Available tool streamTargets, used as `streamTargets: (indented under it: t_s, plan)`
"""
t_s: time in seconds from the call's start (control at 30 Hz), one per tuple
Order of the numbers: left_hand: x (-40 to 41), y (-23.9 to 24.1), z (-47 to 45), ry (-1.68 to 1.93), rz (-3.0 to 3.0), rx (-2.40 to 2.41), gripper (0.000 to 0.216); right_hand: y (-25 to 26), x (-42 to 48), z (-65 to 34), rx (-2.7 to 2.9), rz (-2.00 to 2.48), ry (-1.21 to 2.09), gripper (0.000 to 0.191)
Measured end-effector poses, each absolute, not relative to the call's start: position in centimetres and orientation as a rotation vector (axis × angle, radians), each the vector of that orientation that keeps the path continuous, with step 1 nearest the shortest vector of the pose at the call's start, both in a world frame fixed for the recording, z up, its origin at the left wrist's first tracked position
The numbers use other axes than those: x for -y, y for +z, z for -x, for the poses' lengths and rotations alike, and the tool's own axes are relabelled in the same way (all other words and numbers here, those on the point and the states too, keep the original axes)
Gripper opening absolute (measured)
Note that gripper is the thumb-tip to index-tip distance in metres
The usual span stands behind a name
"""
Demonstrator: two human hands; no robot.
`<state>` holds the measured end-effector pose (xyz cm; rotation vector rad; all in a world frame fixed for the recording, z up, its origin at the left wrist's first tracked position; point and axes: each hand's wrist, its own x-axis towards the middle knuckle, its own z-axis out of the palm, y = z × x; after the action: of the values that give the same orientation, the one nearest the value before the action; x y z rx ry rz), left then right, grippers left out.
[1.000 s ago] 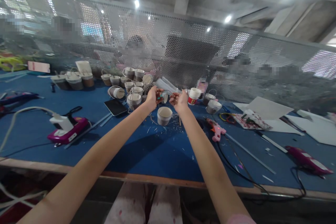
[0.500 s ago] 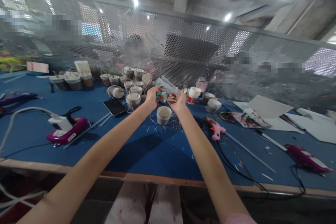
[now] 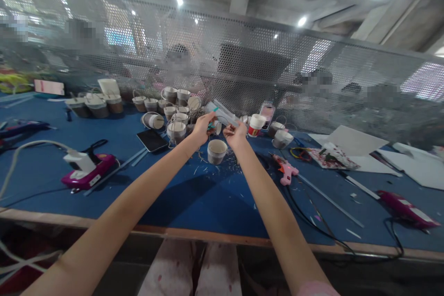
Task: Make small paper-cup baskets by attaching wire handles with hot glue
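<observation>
Above the middle of the table, my left hand (image 3: 201,128) is closed on the left end of a clear plastic bag (image 3: 225,112). Small teal bits show at its fingers; their kind is too small to tell. My right hand (image 3: 236,136), fingers curled, pinches the bag's lower right end. Just below and between the hands, a small whitish bucket (image 3: 217,151) stands upright on the blue table, apart from both. Thin straw-like scraps (image 3: 204,166) lie around it.
Several small buckets with wire handles (image 3: 176,132) crowd the left back, near a black phone (image 3: 151,141). A pink glue gun (image 3: 287,170) and its cable lie right. A purple power strip (image 3: 89,172) sits left. A red-and-white cup (image 3: 255,125) stands before the perforated screen (image 3: 145,46).
My left hand has shifted slightly right, and the teal bits moved with it. My right hand stays nearly in place. The small bucket has not moved on the table.
</observation>
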<state>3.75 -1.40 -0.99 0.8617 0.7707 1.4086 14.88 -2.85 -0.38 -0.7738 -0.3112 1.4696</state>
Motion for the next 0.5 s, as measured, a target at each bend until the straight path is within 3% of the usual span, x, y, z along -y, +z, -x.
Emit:
streamTargets:
  t_s: [0.5]
  plan:
    - [1.8,-1.33,-4.32,1.459,-0.796,-0.8,0.028,0.06,3.07,-15.24,0.262,0.765,1.508,0.036]
